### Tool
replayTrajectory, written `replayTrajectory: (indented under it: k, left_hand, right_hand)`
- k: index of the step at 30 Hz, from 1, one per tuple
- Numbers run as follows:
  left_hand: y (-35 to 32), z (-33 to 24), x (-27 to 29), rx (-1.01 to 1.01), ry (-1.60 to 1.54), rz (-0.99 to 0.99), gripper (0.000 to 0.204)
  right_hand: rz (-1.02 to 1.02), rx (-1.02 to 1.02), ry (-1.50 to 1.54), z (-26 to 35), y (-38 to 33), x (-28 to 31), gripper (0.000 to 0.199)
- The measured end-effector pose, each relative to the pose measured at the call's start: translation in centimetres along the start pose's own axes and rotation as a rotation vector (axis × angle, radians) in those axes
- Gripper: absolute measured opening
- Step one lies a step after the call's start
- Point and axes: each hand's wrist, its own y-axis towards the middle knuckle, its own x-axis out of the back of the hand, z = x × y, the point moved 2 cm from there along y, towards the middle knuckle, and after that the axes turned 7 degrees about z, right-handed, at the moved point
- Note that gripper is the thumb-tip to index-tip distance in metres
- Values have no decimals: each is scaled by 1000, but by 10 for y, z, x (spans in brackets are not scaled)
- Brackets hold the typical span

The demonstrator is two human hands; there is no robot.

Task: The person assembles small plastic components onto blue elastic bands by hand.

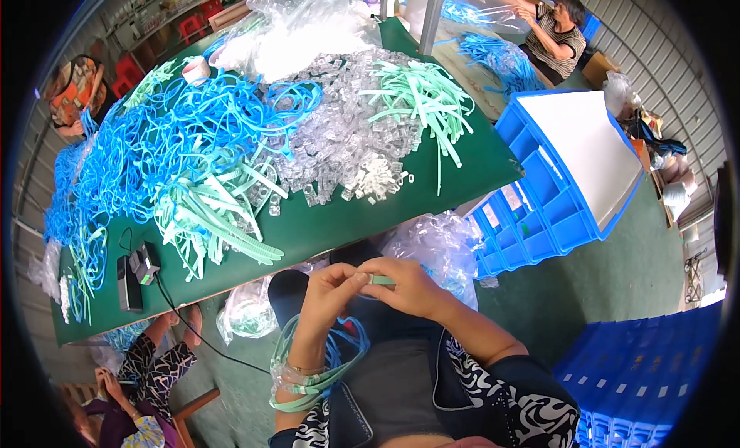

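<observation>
My left hand and my right hand meet over my lap, in front of the table edge. Both are closed on a mint-green strap, of which only a short piece shows between the fingers. Whether a small part is pinched with it, I cannot tell. Around my left forearm hang looped blue and green straps with clear pieces on them. On the table lie a tangle of blue cords, bundles of mint-green straps, a heap of clear plastic buckles and small white pieces.
A green table spans the front. To its right stands a blue crate with a white sheet on top; more blue crates are at lower right. A black device trails a cable. Other people sit around.
</observation>
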Motion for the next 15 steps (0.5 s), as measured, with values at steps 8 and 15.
replayTrajectory:
  k: [8, 15]
  left_hand:
    - [22, -15, 18, -243, 183, -55, 17]
    - [66, -49, 35, -644, 929, -506, 19]
  right_hand:
    - [-96, -228, 41, -15, -5, 4, 15]
    - [-214, -341, 375, -44, -9, -7, 14]
